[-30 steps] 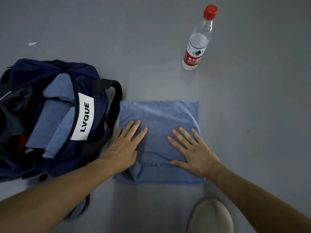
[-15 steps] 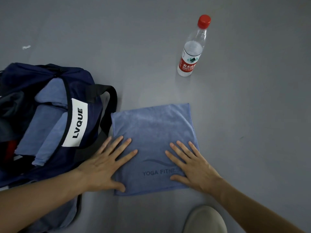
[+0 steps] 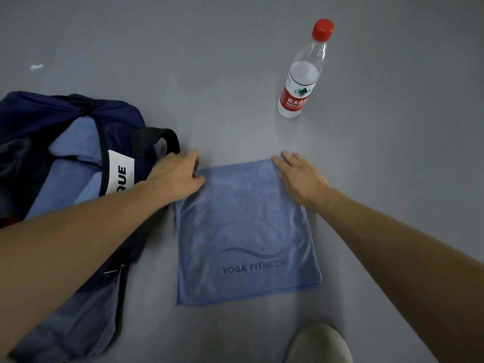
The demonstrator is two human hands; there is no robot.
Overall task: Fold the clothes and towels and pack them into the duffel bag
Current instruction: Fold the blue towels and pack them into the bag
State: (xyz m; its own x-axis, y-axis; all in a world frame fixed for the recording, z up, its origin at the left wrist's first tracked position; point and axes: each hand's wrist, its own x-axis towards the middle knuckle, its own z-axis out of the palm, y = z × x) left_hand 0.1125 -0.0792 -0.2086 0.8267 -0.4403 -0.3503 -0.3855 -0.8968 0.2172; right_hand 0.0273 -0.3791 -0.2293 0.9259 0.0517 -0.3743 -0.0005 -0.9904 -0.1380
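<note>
Towel (image 3: 246, 231) lies flat on the floor (image 3: 209, 74) beside the duffel bag (image 3: 125, 119), which already holds blue folded cloth (image 3: 70, 153). Our left hand (image 3: 178, 174) curls at one far corner, and we cannot tell whether it grips. Our right hand (image 3: 301, 176) rests flat on the other corner, fingers apart. We judge one more fold and the packing remain.
</note>
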